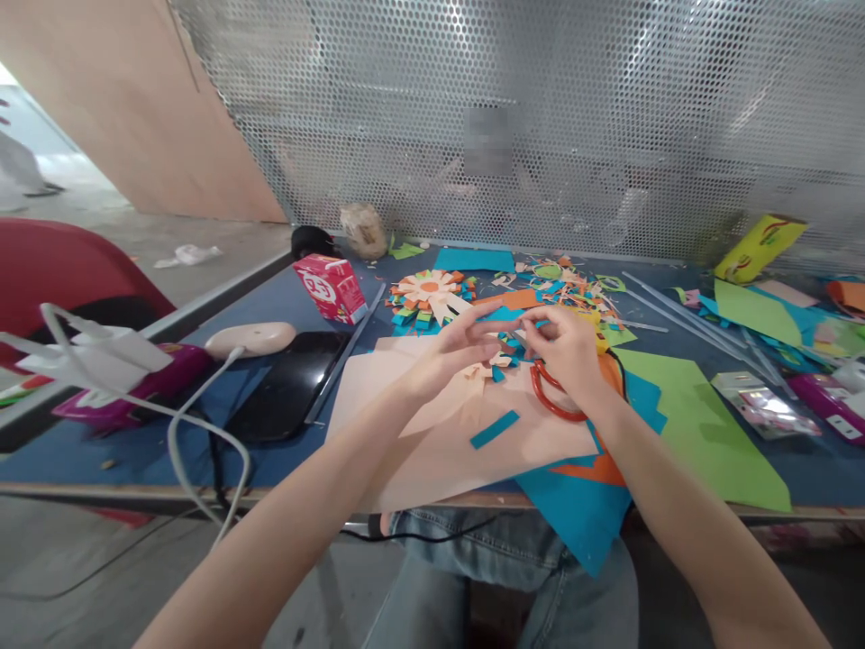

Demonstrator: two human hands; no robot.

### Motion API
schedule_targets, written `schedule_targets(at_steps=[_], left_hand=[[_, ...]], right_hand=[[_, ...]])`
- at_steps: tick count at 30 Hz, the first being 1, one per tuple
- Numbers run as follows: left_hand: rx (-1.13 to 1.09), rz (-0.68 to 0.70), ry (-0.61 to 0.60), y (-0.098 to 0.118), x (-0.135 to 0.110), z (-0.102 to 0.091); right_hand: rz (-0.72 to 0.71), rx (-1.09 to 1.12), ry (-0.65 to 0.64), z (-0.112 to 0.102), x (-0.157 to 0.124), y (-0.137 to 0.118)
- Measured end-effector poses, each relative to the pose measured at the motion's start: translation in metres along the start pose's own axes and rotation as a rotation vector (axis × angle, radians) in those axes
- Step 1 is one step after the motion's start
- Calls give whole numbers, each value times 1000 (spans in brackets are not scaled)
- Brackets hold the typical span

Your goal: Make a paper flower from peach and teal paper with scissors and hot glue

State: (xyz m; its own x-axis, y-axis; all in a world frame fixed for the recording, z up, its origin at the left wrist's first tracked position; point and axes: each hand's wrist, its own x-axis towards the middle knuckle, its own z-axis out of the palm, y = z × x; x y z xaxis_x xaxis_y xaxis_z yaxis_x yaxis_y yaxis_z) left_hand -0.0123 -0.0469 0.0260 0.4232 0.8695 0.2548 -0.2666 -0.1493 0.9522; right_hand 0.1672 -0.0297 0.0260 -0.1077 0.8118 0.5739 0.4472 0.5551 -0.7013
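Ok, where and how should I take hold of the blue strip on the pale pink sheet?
Probably best to pinch the blue strip by its near-left end, coming in from the near left. It lies flat and slanted on the pale pink sheet, and its other end points toward the red loop handle beside the right hand.

Red-handled scissors (539, 386) partly behind right hand (566, 351)

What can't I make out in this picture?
All in the head view:
What, if anything, the left hand and right hand pinch: hidden by fingers, too small.
Scissors: partly covered by the right hand.
Chair: cut off by the left edge.
Lettering on the yellow box: too small, blurred.
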Motion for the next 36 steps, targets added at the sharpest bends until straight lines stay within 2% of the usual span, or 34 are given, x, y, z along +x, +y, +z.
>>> schedule_targets(at_steps=[3, 5, 14, 17, 20, 22, 25, 29, 33, 36], left_hand=[[-12, 18, 27, 0, 1, -1], [-18, 26, 47, -1, 2, -3], [-8, 19, 97, -4, 4, -6], [8, 21, 143, -4, 5, -7], [109, 36, 252, -5, 7, -9], [273, 75, 350, -7, 9, -12], [602, 127, 472, -8, 10, -16], [864, 65, 591, -5, 10, -21], [993, 10, 661, -1, 9, -28], [1197, -120, 690, -1, 8, -36]], right_hand=[[187, 205, -60, 0, 2, -6], [245, 281, -82, 0, 3, -8], [329, 407, -220, 1, 5, -10], [353, 423, -207, 2, 6, -9], [368, 436, -156, 1, 8, -2], [338, 349, -103, -1, 10, 5], [251, 54, -36, -11, 17, 17], [173, -420, 65, -31, 28, 28], [270, -694, 158, -54, 33, 38], [301, -793, 285, -68, 35, 48]])
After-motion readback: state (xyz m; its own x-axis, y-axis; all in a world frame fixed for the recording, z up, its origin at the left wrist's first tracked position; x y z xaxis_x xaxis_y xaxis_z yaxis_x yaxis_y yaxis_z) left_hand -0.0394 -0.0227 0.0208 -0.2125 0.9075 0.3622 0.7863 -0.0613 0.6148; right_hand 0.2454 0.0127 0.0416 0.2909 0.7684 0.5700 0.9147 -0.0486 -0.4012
